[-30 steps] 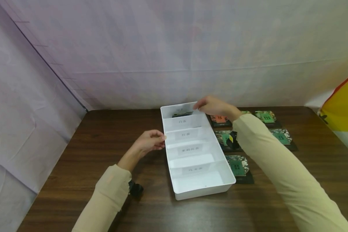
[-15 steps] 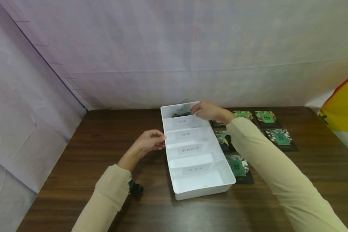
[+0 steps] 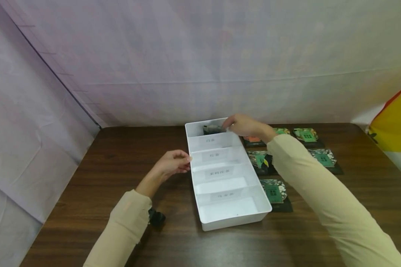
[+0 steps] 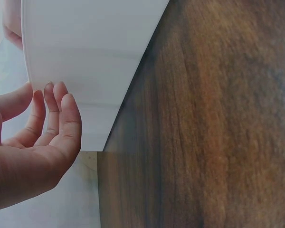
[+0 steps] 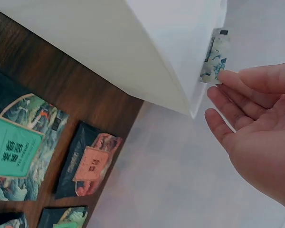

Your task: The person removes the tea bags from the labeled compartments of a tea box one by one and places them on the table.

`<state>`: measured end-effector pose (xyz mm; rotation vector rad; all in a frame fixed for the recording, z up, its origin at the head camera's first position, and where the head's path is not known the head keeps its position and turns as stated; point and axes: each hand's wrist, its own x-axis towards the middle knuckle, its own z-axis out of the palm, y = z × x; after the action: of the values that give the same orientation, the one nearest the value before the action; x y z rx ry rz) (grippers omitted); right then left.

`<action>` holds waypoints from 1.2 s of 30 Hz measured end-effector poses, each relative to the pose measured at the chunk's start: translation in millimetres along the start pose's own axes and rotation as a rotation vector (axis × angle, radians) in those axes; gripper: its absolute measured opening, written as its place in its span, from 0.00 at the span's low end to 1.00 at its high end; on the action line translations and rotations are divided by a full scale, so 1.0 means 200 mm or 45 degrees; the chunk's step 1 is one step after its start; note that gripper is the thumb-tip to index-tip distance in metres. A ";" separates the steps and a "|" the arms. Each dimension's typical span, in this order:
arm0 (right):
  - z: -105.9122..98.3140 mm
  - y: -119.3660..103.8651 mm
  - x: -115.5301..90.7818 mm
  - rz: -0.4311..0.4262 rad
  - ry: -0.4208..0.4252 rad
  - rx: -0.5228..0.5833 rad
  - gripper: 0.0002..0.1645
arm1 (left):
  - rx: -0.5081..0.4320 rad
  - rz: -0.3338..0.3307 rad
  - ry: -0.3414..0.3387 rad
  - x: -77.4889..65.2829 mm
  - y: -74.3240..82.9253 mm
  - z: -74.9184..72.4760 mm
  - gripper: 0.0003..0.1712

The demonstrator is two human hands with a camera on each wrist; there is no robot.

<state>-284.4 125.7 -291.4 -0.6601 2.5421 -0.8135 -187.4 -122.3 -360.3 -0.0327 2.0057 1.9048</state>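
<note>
A white box point(image 3: 235, 214) with crosswise dividers and paper labels stands on the table. At its left rim my left hand point(image 3: 173, 162) pinches the edge between thumb and index finger, the other fingers loosely bent along the outer wall point(image 4: 99, 61). Over the far compartment my right hand point(image 3: 245, 125) reaches in from the right. Its fingertips touch the end of a small patterned packet point(image 5: 216, 54) in that compartment, the thumb apart from it. In the head view this packet point(image 3: 212, 129) shows as a dark, tilted shape, partly hidden by the divider.
Right of the box lie several dark, flat packets with printed labels: a red one point(image 5: 91, 164), green ones such as the nearest packet point(image 3: 273, 193) and the far right packet point(image 3: 307, 135). White cloth point(image 3: 200, 66) hangs behind the brown table point(image 3: 127, 148).
My right hand dips toward the far compartment, then shifts slightly back to the right. The packet inside now stands a little higher and further right. My left hand stays at the rim.
</note>
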 end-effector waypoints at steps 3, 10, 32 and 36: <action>-0.03 0.00 -0.03 -0.036 0.017 -0.008 0.22 | 0.001 -0.002 0.000 0.00 0.00 0.00 0.03; -0.09 -0.02 -0.09 -0.008 0.074 -0.016 0.20 | 0.007 -0.006 0.005 -0.01 0.00 0.00 0.03; -0.30 0.00 -0.30 -0.064 0.313 -0.025 0.18 | 0.012 0.009 0.000 -0.01 0.00 -0.01 0.03; -0.32 0.03 -0.35 -0.019 0.302 -0.027 0.18 | 0.011 0.009 0.001 -0.01 0.00 -0.01 0.04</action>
<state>-261.1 195.0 -231.3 -0.6223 2.7637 -0.9204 -185.5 -123.8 -359.3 -0.0238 2.0171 1.9004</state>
